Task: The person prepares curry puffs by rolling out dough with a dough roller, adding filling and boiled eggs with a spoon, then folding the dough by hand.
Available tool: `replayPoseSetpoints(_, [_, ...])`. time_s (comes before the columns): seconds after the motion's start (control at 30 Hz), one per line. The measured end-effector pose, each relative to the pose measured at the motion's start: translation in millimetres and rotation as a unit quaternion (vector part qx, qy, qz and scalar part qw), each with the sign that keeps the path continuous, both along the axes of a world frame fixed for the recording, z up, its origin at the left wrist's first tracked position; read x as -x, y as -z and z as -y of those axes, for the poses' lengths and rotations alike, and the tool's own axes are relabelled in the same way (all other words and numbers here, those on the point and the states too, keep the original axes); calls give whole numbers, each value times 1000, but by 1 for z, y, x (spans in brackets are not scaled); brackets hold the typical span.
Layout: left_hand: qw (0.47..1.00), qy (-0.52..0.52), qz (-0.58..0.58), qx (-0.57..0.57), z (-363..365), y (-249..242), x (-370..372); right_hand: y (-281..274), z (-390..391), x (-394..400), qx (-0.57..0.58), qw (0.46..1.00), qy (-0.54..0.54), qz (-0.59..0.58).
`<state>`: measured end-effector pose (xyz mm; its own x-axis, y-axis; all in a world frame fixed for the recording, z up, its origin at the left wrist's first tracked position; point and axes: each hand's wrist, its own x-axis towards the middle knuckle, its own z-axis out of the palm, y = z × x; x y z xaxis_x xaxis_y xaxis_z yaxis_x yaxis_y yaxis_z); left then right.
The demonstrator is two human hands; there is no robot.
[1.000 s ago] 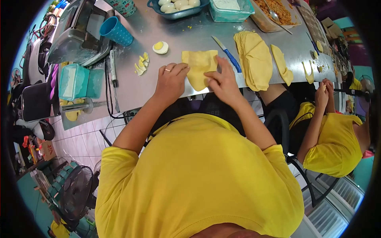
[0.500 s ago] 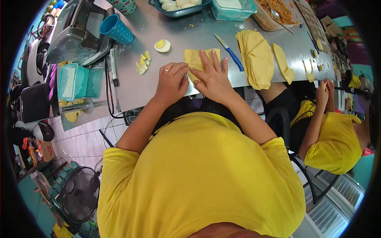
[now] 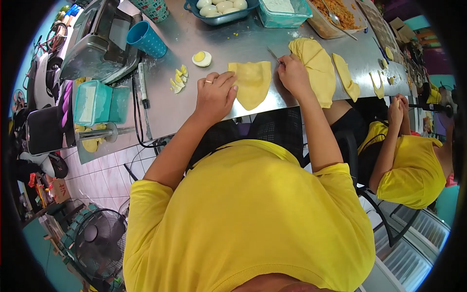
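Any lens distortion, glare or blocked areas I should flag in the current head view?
Head view: strong fisheye bending, with black, rounded corners; a pale sheen on the metal table, brightest to the right of the dough piece; the knife's handle hidden by the right hand; small items at the far right edge too small to make out.

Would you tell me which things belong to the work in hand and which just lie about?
Likely in use: dough sheet, knife in the right hand, dough stack, halved egg, egg wedges, filling.
Apparently lying about: fan, cardboard box, blue cup.
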<state>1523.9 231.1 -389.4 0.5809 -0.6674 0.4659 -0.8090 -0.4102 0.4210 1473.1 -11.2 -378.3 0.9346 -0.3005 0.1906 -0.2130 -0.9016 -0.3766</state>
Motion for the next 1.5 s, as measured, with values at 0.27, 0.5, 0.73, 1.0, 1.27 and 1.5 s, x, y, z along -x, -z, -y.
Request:
replayPoseSetpoints(0.27, [999,9,28,-43,3,-1,-13,-1,-12,3,99,994,-31,39])
replayPoseSetpoints(0.5, [1000,-9,6,-6,8,7,-20,-22,-10,10,-338,937,84,17])
replayPoseSetpoints(0.73, [1000,3,11,6,7,4,-26,-28,-56,24,-510,859,30,-18])
replayPoseSetpoints(1.0, [1000,-3,10,26,1,8,-30,-30,-101,2,-250,966,-42,-59])
replayPoseSetpoints(1.27, [1000,-11,22,11,1,7,-28,-34,-109,-6,-203,974,-50,-91])
replayPoseSetpoints(1.5, [999,-24,28,15,3,5,-26,-37,-108,31,-189,972,-68,-123])
